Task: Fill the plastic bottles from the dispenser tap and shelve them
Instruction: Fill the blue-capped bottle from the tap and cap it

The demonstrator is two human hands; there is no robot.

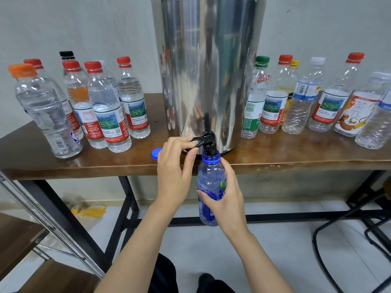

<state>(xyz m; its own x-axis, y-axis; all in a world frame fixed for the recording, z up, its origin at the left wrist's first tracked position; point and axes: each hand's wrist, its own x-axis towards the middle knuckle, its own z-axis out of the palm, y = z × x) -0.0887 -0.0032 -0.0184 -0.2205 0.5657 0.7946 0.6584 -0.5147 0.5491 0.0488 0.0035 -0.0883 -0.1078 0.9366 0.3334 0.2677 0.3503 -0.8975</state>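
A tall steel dispenser (208, 66) stands on the brown table (296, 159) with its black tap (208, 142) over the front edge. My left hand (175, 172) pinches the tap's black lever between thumb and fingers. My right hand (224, 195) grips a blue plastic bottle (209, 187) and holds its uncapped neck right under the spout. The bottle's blue cap (156, 153) lies on the table just left of my left hand.
Several capped bottles (105, 106) that look filled stand left of the dispenser, several that look empty (300, 106) to its right. A wooden shelf with metal rails (31, 240) sits at the lower left. A black chair frame (359, 229) stands at the right.
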